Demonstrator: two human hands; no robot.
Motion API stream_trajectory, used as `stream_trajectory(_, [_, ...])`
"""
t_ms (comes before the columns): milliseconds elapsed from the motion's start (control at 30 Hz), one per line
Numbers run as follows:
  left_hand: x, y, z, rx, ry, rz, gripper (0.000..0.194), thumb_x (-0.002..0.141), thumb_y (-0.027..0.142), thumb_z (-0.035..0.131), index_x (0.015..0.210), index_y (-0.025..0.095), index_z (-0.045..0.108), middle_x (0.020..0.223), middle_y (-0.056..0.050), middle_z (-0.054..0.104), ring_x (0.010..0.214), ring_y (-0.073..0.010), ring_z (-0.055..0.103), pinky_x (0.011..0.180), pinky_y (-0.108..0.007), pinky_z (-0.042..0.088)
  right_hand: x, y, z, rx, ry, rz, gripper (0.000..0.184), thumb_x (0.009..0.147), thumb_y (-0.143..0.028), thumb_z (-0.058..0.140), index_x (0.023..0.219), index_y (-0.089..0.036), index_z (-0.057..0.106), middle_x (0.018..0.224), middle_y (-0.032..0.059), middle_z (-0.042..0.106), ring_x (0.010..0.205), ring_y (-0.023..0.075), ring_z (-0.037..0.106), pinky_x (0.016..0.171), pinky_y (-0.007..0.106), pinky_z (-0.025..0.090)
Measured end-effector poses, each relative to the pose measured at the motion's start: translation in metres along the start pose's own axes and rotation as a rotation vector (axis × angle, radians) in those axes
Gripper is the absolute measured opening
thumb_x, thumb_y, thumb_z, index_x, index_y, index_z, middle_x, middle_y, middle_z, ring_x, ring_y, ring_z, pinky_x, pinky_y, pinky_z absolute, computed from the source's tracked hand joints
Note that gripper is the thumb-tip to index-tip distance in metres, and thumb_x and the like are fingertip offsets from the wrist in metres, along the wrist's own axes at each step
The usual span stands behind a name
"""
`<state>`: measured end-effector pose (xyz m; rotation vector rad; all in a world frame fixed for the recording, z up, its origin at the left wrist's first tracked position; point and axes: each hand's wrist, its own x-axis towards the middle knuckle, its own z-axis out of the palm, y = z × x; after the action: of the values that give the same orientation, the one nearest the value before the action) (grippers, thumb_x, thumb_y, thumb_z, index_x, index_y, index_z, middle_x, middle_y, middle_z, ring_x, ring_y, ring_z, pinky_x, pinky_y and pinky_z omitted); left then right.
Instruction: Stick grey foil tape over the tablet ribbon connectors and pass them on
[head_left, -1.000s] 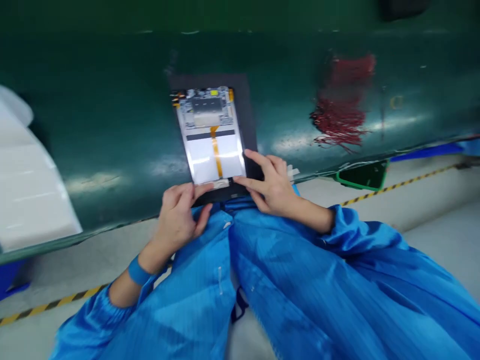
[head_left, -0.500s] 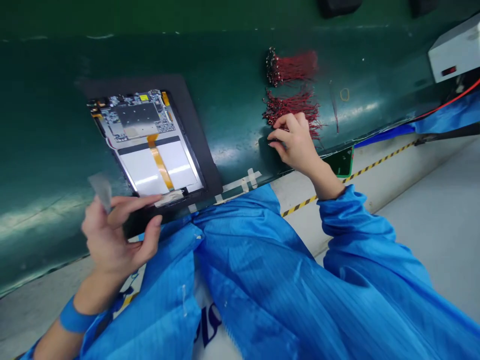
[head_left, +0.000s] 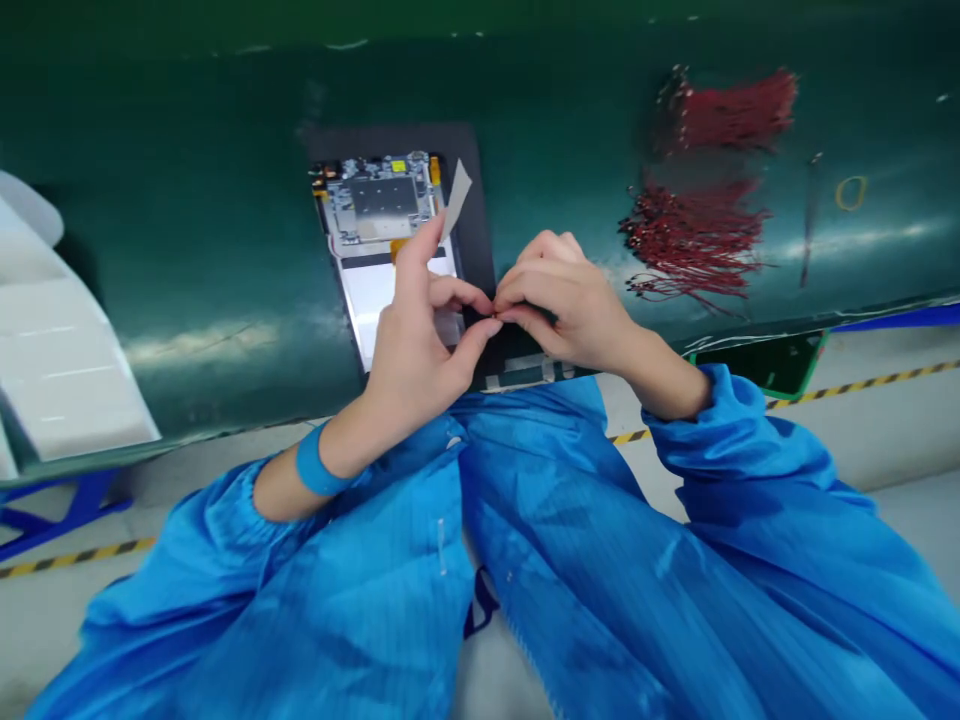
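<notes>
Shiny blue sleeves (head_left: 750, 460), blue wristband (head_left: 318, 462)

An open tablet (head_left: 371, 248) shows a white panel (head_left: 365, 310), black band (head_left: 365, 261), grey shield (head_left: 386, 205), yellow square (head_left: 399, 166) and orange tabs (head_left: 435, 170), with a pale grey strip (head_left: 456, 203) by its right edge. Under it, a black mat (head_left: 478, 220); around it, a dark green tabletop (head_left: 240, 220). To its right, dark red wires (head_left: 697, 235) and a yellow ring (head_left: 840, 193); to its left, a white sheet (head_left: 60, 340). Below it in view, bright blue clothing (head_left: 360, 600) and yellow-and-black striped tape (head_left: 82, 557)
</notes>
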<state>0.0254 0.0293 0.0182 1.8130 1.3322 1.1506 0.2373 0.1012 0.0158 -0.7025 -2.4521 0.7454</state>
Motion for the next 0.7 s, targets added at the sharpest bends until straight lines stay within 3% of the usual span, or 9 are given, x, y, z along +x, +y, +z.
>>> stream_trajectory(267, [-0.017, -0.012, -0.034, -0.097, 0.068, -0.168, 0.077, 0.091, 0.034, 0.082, 0.153, 0.03, 0.035, 0.088, 0.005, 0.071, 0.083, -0.0168, 0.069, 0.072, -0.034, 0.053, 0.027, -0.029, 0.028, 0.166, 0.069, 0.019, 0.022, 0.11, -0.034, 0.05, 0.097, -0.021, 0.06, 0.09, 0.0011, 0.065, 0.087, 0.0188, 0.058, 0.087, 0.038, 0.044])
stream_trajectory(400, [-0.034, -0.017, -0.043, -0.051, 0.159, -0.128, 0.084, 0.089, 0.039, 0.083, 0.155, 0.031, 0.032, 0.102, 0.002, 0.073, 0.096, -0.0196, 0.07, 0.084, -0.039, 0.056, 0.023, -0.037, 0.04, 0.209, 0.09, 0.01, 0.016, 0.107, -0.026, 0.05, 0.094, -0.021, 0.058, 0.085, 0.0007, 0.062, 0.08, 0.0165, 0.056, 0.078, 0.033, 0.042])
stream_trajectory(533, [-0.058, -0.029, -0.051, 0.066, 0.269, -0.108, 0.079, 0.092, 0.049, 0.076, 0.155, 0.032, 0.032, 0.119, -0.003, 0.071, 0.109, -0.0229, 0.068, 0.094, -0.044, 0.057, 0.012, -0.037, 0.047, 0.091, 0.04, -0.016, 0.016, 0.104, -0.023, 0.053, 0.09, -0.02, 0.06, 0.08, 0.0024, 0.064, 0.075, 0.0176, 0.053, 0.072, 0.034, 0.037])
stream_trajectory(700, [-0.085, -0.024, -0.05, 0.168, 0.23, -0.142, 0.071, 0.101, 0.045, 0.063, 0.159, 0.031, 0.026, 0.121, -0.005, 0.071, 0.111, -0.0244, 0.069, 0.097, -0.051, 0.057, -0.001, -0.039, 0.057, -0.019, -0.012, -0.075, 0.016, 0.104, -0.025, 0.058, 0.093, -0.019, 0.067, 0.085, 0.0047, 0.074, 0.077, 0.0192, 0.057, 0.071, 0.035, 0.035])
